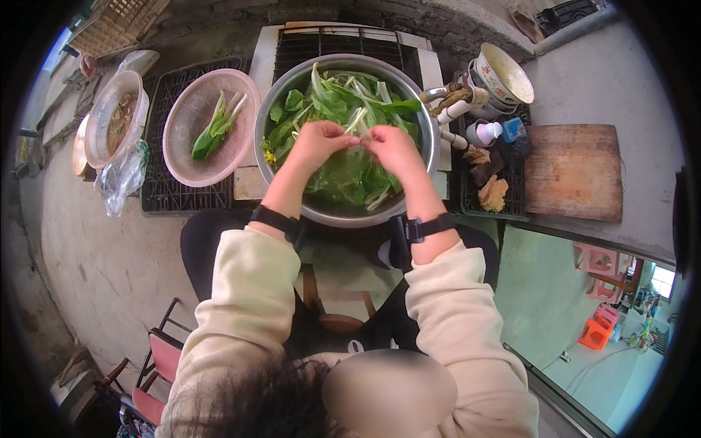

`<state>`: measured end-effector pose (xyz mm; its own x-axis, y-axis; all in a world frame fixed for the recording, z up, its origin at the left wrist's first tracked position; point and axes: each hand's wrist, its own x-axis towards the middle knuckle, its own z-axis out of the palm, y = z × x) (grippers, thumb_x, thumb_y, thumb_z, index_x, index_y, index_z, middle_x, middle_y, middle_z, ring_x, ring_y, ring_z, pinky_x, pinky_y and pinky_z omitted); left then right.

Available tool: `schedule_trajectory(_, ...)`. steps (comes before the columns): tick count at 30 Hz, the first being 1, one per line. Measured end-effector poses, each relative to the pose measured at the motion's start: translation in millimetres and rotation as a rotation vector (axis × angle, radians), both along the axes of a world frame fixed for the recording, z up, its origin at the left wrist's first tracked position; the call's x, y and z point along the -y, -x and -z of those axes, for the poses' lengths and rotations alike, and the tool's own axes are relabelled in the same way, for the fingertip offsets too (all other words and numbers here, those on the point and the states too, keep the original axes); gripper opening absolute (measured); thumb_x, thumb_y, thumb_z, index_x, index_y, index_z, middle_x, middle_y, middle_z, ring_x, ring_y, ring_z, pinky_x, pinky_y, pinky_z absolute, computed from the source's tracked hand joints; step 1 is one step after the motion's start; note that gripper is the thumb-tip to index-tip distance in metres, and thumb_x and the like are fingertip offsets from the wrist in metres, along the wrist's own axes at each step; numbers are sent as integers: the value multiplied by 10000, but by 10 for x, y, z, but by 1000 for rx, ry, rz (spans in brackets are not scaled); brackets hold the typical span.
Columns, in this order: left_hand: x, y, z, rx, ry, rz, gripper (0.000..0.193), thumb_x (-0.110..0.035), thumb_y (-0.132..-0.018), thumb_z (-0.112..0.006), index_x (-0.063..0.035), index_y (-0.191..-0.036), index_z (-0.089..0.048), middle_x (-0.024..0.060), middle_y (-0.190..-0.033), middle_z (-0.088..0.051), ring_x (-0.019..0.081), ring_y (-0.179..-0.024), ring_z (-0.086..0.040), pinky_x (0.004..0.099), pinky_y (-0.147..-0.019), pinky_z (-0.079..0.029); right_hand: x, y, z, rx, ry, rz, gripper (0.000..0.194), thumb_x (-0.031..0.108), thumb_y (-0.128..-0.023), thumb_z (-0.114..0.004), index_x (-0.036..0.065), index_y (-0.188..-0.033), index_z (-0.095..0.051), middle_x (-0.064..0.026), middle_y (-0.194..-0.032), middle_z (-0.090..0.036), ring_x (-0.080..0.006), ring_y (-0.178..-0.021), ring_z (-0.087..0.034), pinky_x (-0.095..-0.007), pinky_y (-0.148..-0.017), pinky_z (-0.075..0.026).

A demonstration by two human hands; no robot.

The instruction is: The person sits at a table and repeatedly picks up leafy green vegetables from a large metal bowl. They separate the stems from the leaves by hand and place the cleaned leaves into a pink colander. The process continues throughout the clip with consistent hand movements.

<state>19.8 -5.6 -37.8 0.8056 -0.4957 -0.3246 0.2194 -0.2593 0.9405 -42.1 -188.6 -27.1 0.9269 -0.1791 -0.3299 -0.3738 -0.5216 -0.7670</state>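
A large stainless steel basin (430,128) in front of me holds water and a heap of leafy greens (350,175) with pale stalks. Over the basin's middle, my left hand (322,143) and my right hand (393,149) come close together, fingers pinched on a leafy green (357,119). Its pale stalks show between the two hands; the fingertips partly cover the rest. Small yellow flowers (268,155) lie at the basin's left side. To the left, a pink plastic colander (176,139) contains a small bunch of greens (213,134).
Right of the basin are a metal tap (438,93), an enamel basin (506,71), a white bottle (484,132), a sponge (493,192) and a wooden cutting board (575,172). At far left stands a plastic basin (98,131) beside a clear plastic bag (118,180).
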Motion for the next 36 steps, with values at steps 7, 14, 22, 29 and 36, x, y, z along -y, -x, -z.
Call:
schedule_trajectory(7, -50, 25, -435, -65, 276, 57, 288, -74, -804, -756, 34, -1062, -688, 32, -891, -699, 73, -782, -616, 217, -726, -489, 194, 82, -345, 88, -276, 71, 182, 189, -885, -666, 37, -982, -688, -23, -771, -678, -90, -667, -578, -248, -632, -459)
schedule_trajectory(14, -37, 56, -426, -51, 242, 131, 305, -16, -796, -713, 5, -1099, -688, 51, -908, -710, 93, -808, -636, 243, -761, -501, 240, 121, -403, 103, -293, 74, 187, 186, -897, -656, 27, -995, -679, -13, -776, -670, -80, -667, -562, -236, -628, -445)
schedule_trajectory(22, -90, 12, -277, 431, -227, 145, 313, -35, -753, -724, -40, -1064, -696, 99, -859, -692, 162, -714, -614, 294, -719, -512, 222, 85, -450, 276, -305, 138, 203, 194, -901, -633, 25, -1004, -679, -70, -815, -691, -153, -728, -634, -278, -670, -473)
schedule_trajectory(29, 78, 86, -573, -51, 193, -81, 409, -329, -946, -606, -18, -1211, -629, 53, -1068, -667, 111, -897, -611, 252, -671, -531, -84, 72, -696, 415, 101, 75, 189, 161, -875, -630, 24, -1001, -663, -174, -884, -669, -347, -814, -650, -389, -721, -501)
schedule_trajectory(36, 100, 111, -606, 138, 288, -282, 248, -145, -906, -667, -3, -1108, -639, 45, -980, -678, 91, -864, -619, 248, -714, -525, -269, 77, -772, 467, 182, -63, 152, 119, -867, -633, 29, -986, -661, -156, -944, -665, -358, -873, -626, -413, -755, -492)
